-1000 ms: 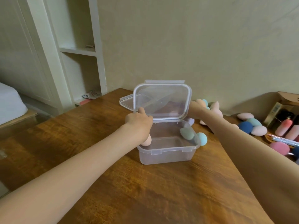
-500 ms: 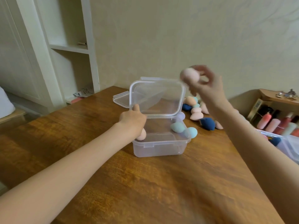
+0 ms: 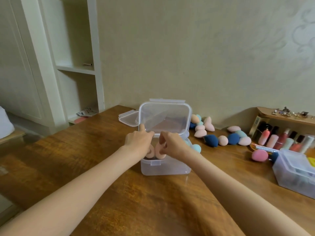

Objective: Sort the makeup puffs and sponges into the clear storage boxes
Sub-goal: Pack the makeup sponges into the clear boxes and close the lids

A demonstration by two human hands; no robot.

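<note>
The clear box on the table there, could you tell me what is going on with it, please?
A person is filling the clear box with makeup sponges. The left hand holds the raised lid at its lower edge, and the right hand pinches a peach sponge at the box's front, beside another peach sponge already inside. Mint sponges lie at the box's right end. More loose sponges lie on the wooden table to the right.

Bkgd: beige wall [image 3: 187,48] w/ faint scroll pattern at right. White built-in shelving [image 3: 75,68] at left. Wooden worktop [image 3: 68,159], glossy. Small wooden rack [image 3: 265,111] far right.
</note>
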